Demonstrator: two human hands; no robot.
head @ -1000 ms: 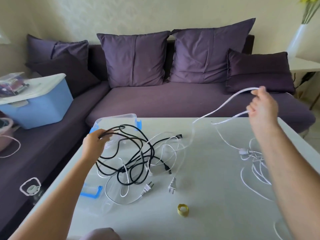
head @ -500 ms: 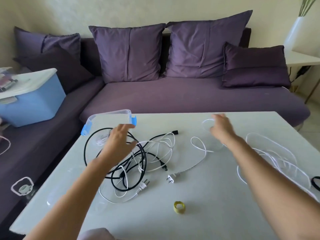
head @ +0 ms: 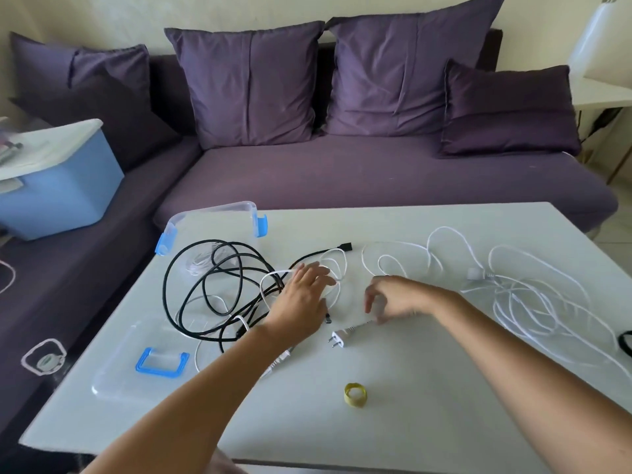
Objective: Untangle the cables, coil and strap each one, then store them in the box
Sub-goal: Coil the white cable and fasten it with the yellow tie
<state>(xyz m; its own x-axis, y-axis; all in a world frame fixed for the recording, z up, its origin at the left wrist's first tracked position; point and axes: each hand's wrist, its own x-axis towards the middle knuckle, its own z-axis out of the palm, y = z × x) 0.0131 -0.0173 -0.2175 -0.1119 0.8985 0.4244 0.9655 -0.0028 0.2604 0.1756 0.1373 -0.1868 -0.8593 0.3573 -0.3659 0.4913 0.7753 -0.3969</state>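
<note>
Partly, left hand [head: 302,301] covers white cable [head: 344,265]; right hand [head: 393,297] pinch unclear.

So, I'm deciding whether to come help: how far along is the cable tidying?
Early. Done: one white cable lies loose, apart from the tangle. In hand: left hand lies over that black-and-white tangle; right hand reaches at the white plug. Left: coiling, the yellow strap, the clear box.

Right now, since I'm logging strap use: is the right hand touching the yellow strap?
Apart. Head view: bare table lies between the strap and the right hand.
</note>
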